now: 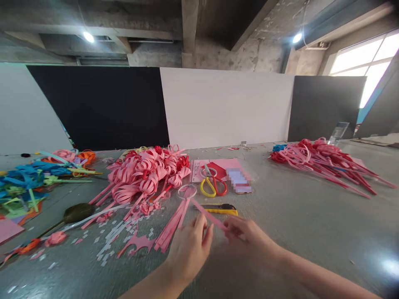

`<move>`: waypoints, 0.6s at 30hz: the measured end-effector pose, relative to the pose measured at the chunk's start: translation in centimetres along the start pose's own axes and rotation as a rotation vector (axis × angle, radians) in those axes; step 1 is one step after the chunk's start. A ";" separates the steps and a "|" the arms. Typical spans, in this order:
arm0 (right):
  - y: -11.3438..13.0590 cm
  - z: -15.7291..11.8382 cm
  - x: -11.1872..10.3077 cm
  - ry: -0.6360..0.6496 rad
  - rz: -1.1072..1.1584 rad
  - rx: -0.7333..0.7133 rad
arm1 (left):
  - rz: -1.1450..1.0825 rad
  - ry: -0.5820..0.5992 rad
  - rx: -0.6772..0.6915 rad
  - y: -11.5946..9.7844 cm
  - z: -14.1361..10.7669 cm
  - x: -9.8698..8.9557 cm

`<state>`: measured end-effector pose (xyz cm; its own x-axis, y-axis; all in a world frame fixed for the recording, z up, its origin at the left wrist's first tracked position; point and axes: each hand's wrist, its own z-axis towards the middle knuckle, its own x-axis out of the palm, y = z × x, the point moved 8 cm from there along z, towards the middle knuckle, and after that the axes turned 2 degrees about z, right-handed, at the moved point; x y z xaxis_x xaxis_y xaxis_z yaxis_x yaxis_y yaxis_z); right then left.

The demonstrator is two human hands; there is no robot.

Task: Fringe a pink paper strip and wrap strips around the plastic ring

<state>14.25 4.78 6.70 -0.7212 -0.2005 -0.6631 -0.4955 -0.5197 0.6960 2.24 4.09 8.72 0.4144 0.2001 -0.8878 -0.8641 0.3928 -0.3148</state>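
A pink paper strip (212, 216) runs from a white ring (187, 192) down to my right hand (246, 234), whose fingers are pinched on its lower end. Beside it, my left hand (190, 241) hovers low near the table, thumb and forefinger apart; its other fingers are mostly hidden. A bundle of pink paper strips (173, 224) fans out from the ring toward my left hand. Just beyond both hands lies a yellow and black utility knife (220, 209). Scissors (213, 185) with one yellow and one red handle rest behind the knife.
A phone (239, 181) lies on pink paper sheets (232, 162). Curled pink paper flowers (149, 174) are heaped to the left, with white scraps (114, 236) before them. More pink strips (324, 160) are piled right; blue paper pieces (23, 180) sit far left.
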 end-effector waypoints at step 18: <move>1.7 -1.0 -0.8 -0.209 0.578 0.071 | -1.053 0.435 -0.200 -2.8 -0.7 0.7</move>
<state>14.46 3.24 8.11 -0.9586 -0.2627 -0.1102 -0.0221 -0.3174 0.9480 4.77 2.44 8.77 0.8564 -0.4829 -0.1825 -0.1951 0.0246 -0.9805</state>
